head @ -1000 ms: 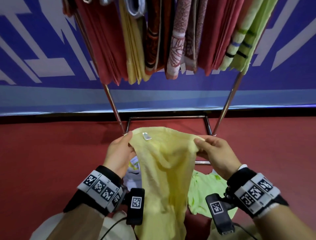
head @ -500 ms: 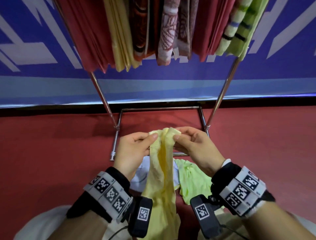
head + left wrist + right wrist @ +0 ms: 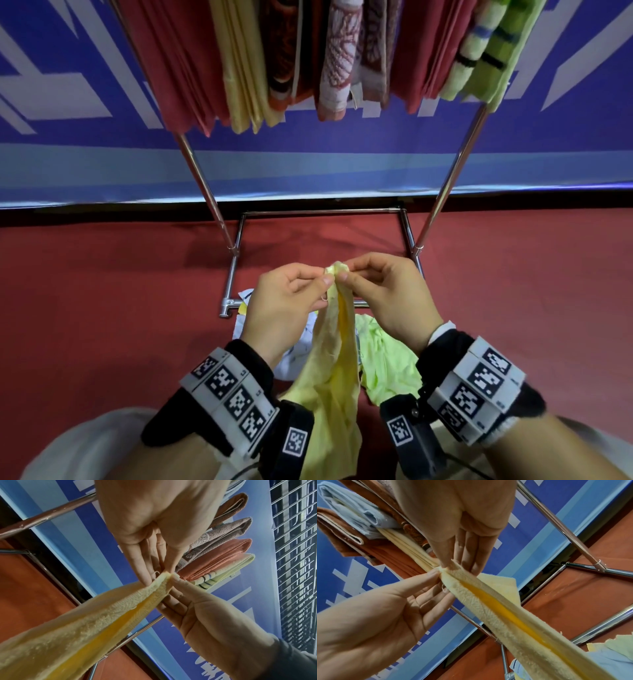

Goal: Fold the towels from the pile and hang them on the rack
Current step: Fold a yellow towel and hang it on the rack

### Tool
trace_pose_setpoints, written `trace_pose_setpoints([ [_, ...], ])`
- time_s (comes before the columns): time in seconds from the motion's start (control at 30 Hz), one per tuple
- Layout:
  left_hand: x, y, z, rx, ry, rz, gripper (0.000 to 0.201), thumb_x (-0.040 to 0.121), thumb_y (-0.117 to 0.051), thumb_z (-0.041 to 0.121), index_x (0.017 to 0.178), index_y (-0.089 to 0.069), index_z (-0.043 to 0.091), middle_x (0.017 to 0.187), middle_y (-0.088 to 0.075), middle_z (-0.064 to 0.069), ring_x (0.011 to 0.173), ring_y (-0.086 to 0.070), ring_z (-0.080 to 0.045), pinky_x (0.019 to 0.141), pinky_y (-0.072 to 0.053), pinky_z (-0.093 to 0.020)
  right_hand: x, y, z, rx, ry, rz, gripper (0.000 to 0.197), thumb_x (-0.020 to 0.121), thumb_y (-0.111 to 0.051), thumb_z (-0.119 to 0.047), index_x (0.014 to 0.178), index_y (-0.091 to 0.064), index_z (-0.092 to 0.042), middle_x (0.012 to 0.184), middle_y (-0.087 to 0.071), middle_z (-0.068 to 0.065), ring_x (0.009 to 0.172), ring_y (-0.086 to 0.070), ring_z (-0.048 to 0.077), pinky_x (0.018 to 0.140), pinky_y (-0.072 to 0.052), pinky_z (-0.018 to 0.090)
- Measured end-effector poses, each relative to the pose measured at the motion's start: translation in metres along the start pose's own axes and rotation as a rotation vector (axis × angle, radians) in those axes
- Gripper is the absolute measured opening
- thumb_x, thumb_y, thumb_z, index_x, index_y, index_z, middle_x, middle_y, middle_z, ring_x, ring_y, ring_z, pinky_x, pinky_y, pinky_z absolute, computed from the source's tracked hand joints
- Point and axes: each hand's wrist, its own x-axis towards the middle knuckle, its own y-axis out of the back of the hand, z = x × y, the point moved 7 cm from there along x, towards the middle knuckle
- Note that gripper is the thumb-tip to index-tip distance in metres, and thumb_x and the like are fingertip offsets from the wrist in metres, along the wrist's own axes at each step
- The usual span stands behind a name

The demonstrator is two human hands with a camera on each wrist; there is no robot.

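A pale yellow towel (image 3: 334, 373) hangs doubled lengthwise in front of me, its two top corners brought together. My left hand (image 3: 325, 278) and right hand (image 3: 346, 272) both pinch those joined corners, fingertips almost touching. The left wrist view shows the left hand (image 3: 158, 574) pinching the yellow towel (image 3: 82, 631) at its tip, and the right wrist view shows the right hand (image 3: 449, 565) on the same tip of the towel (image 3: 508, 619). Below lies the pile: a white towel (image 3: 294, 358) and a light green towel (image 3: 388, 365). The metal rack (image 3: 202, 178) stands just beyond.
Several folded towels (image 3: 335, 58) in red, yellow, patterned and green-striped cloth fill the rack's top bar. Its base frame (image 3: 322, 212) rests on the red surface (image 3: 102, 308). A blue and white banner wall (image 3: 68, 137) closes off the back.
My hands have come together from about a towel's width apart, bringing the yellow towel's top corners to meet so it hangs doubled. My view has tilted slightly downward.
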Motion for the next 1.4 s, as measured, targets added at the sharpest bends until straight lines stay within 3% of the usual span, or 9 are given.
trace_pose_setpoints([
  [0.23, 0.001, -0.001, -0.005, 0.048, -0.001, -0.009, 0.01, 0.086, -0.077, 0.015, 0.089, -0.071, 0.009, 0.082, -0.076, -0.008, 0.083, -0.075, -0.021, 0.074, -0.058, -0.026, 0.0, -0.005, 0.002, -0.156, 0.087, -0.055, 0.002, 0.09, -0.075, -0.022, 0.09, -0.077, -0.022, 0.084, -0.079, -0.004, 0.082, -0.076, 0.014, 0.082, -0.06, 0.048],
  [0.4, 0.001, -0.001, -0.007, 0.023, 0.008, 0.011, 0.008, 0.085, -0.078, 0.012, 0.085, -0.071, 0.008, 0.08, -0.076, -0.011, 0.081, -0.074, -0.021, 0.082, -0.06, -0.034, -0.004, -0.012, 0.0, -0.139, 0.111, -0.172, 0.011, 0.089, -0.078, -0.012, 0.099, -0.075, -0.013, 0.092, -0.079, 0.0, 0.089, -0.076, 0.014, 0.087, -0.061, 0.043],
  [0.6, -0.001, -0.004, -0.002, 0.059, -0.031, -0.033, 0.009, 0.091, -0.071, 0.014, 0.087, -0.078, 0.014, 0.086, -0.078, -0.004, 0.092, -0.075, -0.02, 0.083, -0.059, -0.029, -0.004, -0.007, 0.001, -0.16, 0.145, -0.071, 0.013, 0.087, -0.08, -0.017, 0.083, -0.07, -0.024, 0.081, -0.077, -0.003, 0.078, -0.075, 0.015, 0.075, -0.062, 0.044],
  [0.77, 0.004, 0.003, 0.003, 0.183, -0.094, -0.039, 0.014, 0.086, -0.077, 0.015, 0.094, -0.076, 0.026, 0.094, -0.077, 0.002, 0.092, -0.072, -0.015, 0.086, -0.058, -0.036, -0.004, -0.001, -0.008, -0.087, 0.149, -0.084, 0.008, 0.093, -0.072, -0.009, 0.087, -0.069, -0.014, 0.079, -0.076, 0.0, 0.077, -0.074, 0.016, 0.076, -0.06, 0.037],
  [0.93, 0.002, 0.002, 0.017, 0.494, -0.28, -0.124, 0.042, 0.085, -0.076, 0.013, 0.115, -0.07, 0.042, 0.127, -0.058, 0.022, 0.121, -0.052, 0.006, 0.097, -0.044, -0.022, -0.006, 0.007, -0.015, 0.024, 0.115, -0.136, 0.007, 0.097, -0.065, -0.005, 0.096, -0.068, -0.011, 0.092, -0.069, 0.026, 0.081, -0.063, 0.026, 0.079, -0.052, 0.058],
  [1.03, 0.002, 0.001, 0.02, 0.536, -0.329, -0.124, 0.041, 0.084, -0.074, 0.008, 0.108, -0.071, 0.041, 0.13, -0.057, 0.022, 0.124, -0.049, 0.009, 0.102, -0.038, -0.017, -0.008, 0.006, -0.016, 0.025, 0.114, -0.188, 0.009, 0.098, -0.064, -0.012, 0.097, -0.069, -0.02, 0.094, -0.069, 0.022, 0.086, -0.064, 0.025, 0.085, -0.051, 0.059],
  [1.2, 0.008, 0.002, 0.01, 0.685, -0.377, -0.106, 0.026, 0.079, -0.073, 0.012, 0.09, -0.066, 0.034, 0.128, -0.058, 0.012, 0.122, -0.052, -0.003, 0.104, -0.035, -0.015, -0.01, 0.007, -0.023, 0.094, 0.127, -0.236, 0.009, 0.103, -0.052, -0.009, 0.104, -0.06, -0.012, 0.09, -0.067, -0.007, 0.087, -0.061, 0.011, 0.083, -0.052, 0.036],
  [1.33, 0.014, 0.01, -0.007, 0.8, -0.232, -0.078, 0.019, 0.084, -0.078, 0.034, 0.094, -0.071, 0.02, 0.129, -0.054, 0.013, 0.119, -0.051, -0.005, 0.1, -0.035, -0.019, -0.006, 0.017, -0.03, 0.188, 0.121, -0.161, 0.011, 0.104, -0.046, -0.01, 0.104, -0.056, -0.009, 0.088, -0.06, -0.002, 0.085, -0.055, 0.014, 0.081, -0.05, 0.031],
  [1.4, 0.018, 0.018, -0.007, 0.793, -0.174, -0.024, 0.016, 0.084, -0.077, 0.039, 0.083, -0.07, 0.025, 0.128, -0.054, 0.016, 0.113, -0.053, -0.001, 0.096, -0.033, -0.016, -0.004, 0.022, -0.03, 0.211, 0.109, -0.126, 0.011, 0.105, -0.044, -0.011, 0.104, -0.055, -0.008, 0.087, -0.057, 0.001, 0.084, -0.053, 0.017, 0.079, -0.049, 0.031],
])
